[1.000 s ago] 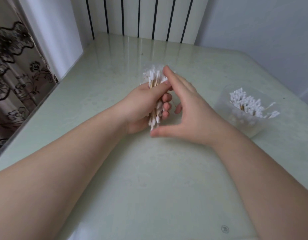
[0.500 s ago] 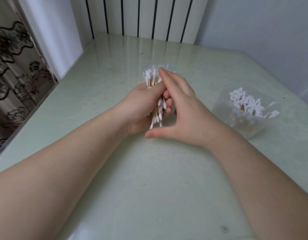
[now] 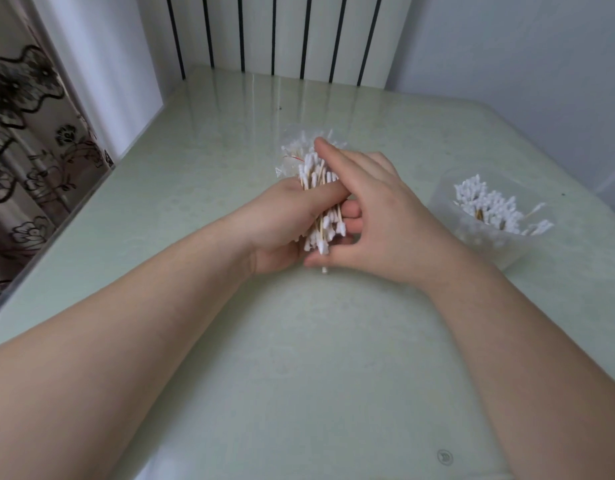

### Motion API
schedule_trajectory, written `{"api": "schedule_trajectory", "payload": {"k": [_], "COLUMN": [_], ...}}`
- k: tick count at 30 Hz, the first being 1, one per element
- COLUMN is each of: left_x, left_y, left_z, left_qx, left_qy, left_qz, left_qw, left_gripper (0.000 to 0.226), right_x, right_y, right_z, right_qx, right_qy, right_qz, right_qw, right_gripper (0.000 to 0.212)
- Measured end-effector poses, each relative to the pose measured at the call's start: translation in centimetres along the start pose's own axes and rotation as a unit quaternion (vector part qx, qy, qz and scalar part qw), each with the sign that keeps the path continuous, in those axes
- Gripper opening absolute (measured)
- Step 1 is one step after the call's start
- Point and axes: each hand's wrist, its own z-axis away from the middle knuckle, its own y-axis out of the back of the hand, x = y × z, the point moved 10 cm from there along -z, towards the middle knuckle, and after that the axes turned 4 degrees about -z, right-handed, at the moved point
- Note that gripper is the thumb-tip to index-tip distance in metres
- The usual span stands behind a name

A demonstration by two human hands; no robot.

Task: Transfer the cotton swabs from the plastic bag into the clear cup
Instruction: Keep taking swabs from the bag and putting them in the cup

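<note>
Pale green tabletop (image 3: 299, 358), glossy, under everything. Well left of the cup (image 3: 489, 242), the left hand (image 3: 278, 230), grip curled round a bundle of swabs (image 3: 325, 226), white tips out at both ends. Nearer the cup, the right hand (image 3: 378, 220): grip wide, fingers straight along the bundle, thumb stretched under its near tips, clasping nothing. Cup clear, standing on the tabletop, many swabs already inside. Farther from the cup, behind the bundle, the crumpled bag (image 3: 290, 150); touching the bundle or not, cannot tell.
</note>
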Motion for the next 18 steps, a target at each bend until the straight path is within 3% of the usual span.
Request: {"api": "schedule_trajectory", "payload": {"k": [3, 5, 10, 14, 18], "left_x": [-0.2, -0.5, -0.3, 0.1, -0.2], "left_y": [0.5, 0.8, 0.5, 0.9, 0.8], "left_z": [-0.4, -0.3, -0.1, -0.2, -0.3], "left_qx": [0.013, 0.025, 0.030, 0.046, 0.031], "left_qy": [0.001, 0.017, 0.023, 0.002, 0.013], "left_qz": [0.007, 0.018, 0.048, 0.042, 0.034], "left_qw": [1.000, 0.999, 0.998, 0.998, 0.999], "left_gripper": [0.015, 0.015, 0.031, 0.029, 0.027], "right_x": [0.1, -0.1, -0.1, 0.2, 0.2], "right_y": [-0.8, -1.1, 0.1, -0.5, 0.7], "right_z": [0.5, 0.7, 0.4, 0.6, 0.3], "right_qx": [-0.059, -0.074, -0.015, -0.041, 0.035], "right_qy": [-0.025, -0.020, 0.011, -0.010, 0.003], "right_qz": [-0.051, -0.039, -0.023, -0.038, -0.032], "right_qw": [0.997, 0.996, 1.000, 0.998, 0.999], "right_gripper": [0.146, 0.147, 0.127, 0.128, 0.102]}}
